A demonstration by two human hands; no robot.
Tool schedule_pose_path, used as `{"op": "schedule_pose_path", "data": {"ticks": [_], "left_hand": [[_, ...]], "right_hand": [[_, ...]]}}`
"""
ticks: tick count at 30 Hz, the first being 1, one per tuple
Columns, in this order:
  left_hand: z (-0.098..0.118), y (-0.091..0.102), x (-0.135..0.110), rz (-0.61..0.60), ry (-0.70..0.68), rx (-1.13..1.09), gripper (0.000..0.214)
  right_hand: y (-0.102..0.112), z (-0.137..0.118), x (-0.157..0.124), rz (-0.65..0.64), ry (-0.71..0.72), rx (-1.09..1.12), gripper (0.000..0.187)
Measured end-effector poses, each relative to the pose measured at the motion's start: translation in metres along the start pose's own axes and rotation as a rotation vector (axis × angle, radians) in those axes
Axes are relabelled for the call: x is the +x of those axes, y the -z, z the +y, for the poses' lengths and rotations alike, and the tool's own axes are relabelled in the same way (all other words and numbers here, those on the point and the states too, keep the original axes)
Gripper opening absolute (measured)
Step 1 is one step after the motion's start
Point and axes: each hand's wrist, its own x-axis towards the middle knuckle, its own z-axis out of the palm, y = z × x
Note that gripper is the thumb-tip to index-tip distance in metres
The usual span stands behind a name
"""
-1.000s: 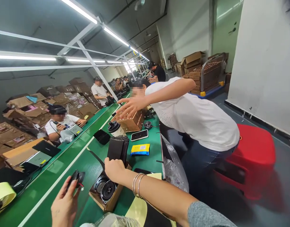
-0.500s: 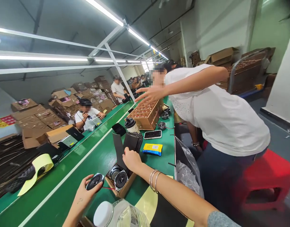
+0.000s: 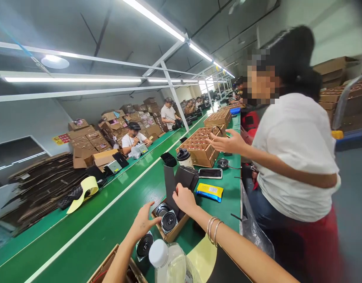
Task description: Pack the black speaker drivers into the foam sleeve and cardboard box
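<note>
Left hand (image 3: 144, 223): thumb and fingers spread wide at the left side of a small cardboard box (image 3: 174, 233); whether it touches cannot be told. A loose speaker (image 3: 144, 245) sits just beside its wrist, left of a clear bottle (image 3: 176, 264). Two more speakers (image 3: 169, 222) lie in the box. A black strip (image 3: 169, 182) stands up there; the right hand (image 3: 185, 199), fingers drawn together, pinches it. Farther right, a yellow-and-blue packet (image 3: 209, 192) and a phone (image 3: 210, 173) lie near each other on the green table (image 3: 119, 212)
</note>
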Motion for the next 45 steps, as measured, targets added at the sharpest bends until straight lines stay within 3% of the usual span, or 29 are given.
{"op": "schedule_pose_path", "data": {"ticks": [6, 15, 25, 34, 39, 45], "left_hand": [[0.024, -0.02, 0.021, -0.124, -0.015, 0.166, 0.05], [0.021, -0.021, 0.008, -0.07, -0.077, 0.167, 0.039], [0.014, 0.003, 0.01, 0.075, -0.2, 0.047, 0.04], [0.026, 0.014, 0.009, 0.146, -0.237, -0.019, 0.037], [0.018, 0.019, 0.009, 0.22, -0.21, -0.062, 0.038], [-0.001, 0.011, 0.004, 0.373, -0.086, -0.11, 0.047]], "right_hand": [[-0.007, 0.006, 0.008, 0.045, -0.048, 0.093, 0.01], [-0.01, 0.01, 0.016, 0.091, -0.095, 0.229, 0.014], [-0.001, 0.011, 0.012, 0.057, -0.134, 0.147, 0.019], [0.003, 0.004, 0.003, 0.005, -0.114, 0.053, 0.022], [0.004, 0.006, 0.001, 0.012, -0.121, 0.03, 0.023], [0.002, 0.006, -0.001, 0.013, -0.097, -0.003, 0.024]]}}
